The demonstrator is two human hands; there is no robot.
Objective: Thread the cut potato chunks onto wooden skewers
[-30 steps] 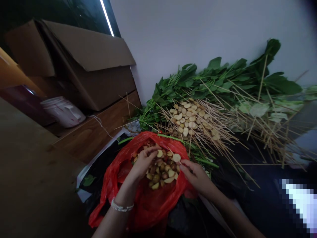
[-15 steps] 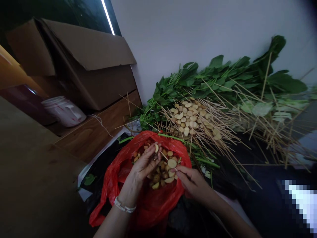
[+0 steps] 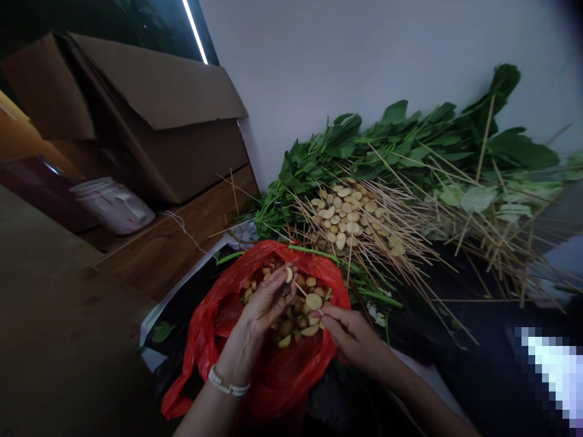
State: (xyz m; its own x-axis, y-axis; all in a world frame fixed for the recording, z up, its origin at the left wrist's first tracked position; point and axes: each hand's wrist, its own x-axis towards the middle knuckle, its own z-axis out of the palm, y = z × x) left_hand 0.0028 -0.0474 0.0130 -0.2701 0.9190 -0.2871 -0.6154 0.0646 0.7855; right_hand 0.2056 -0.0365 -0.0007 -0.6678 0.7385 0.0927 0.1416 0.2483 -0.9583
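Note:
My left hand [image 3: 268,303] pinches a small pale potato slice [image 3: 289,275] between thumb and fingers. My right hand [image 3: 348,334] is closed on a thin wooden skewer [image 3: 299,287]. One round potato slice [image 3: 314,301] is threaded on that skewer, just above my right fingertips. The skewer's far end points at the slice in my left hand; whether it touches is too small to tell. Both hands are over an open red plastic bag [image 3: 204,321] holding many cut potato pieces [image 3: 286,328].
Behind the bag lies a pile of skewered potato slices [image 3: 348,212], their sticks fanning right. Leafy green stems [image 3: 328,145] lie along the wall, with skewered pale leaves [image 3: 478,199] at right. At left stand a cardboard box [image 3: 182,152] and a white plastic jar [image 3: 113,206].
The view has shifted slightly. My hands keep nearly the same pose, with the skewer's tip still near the slice in my left fingers.

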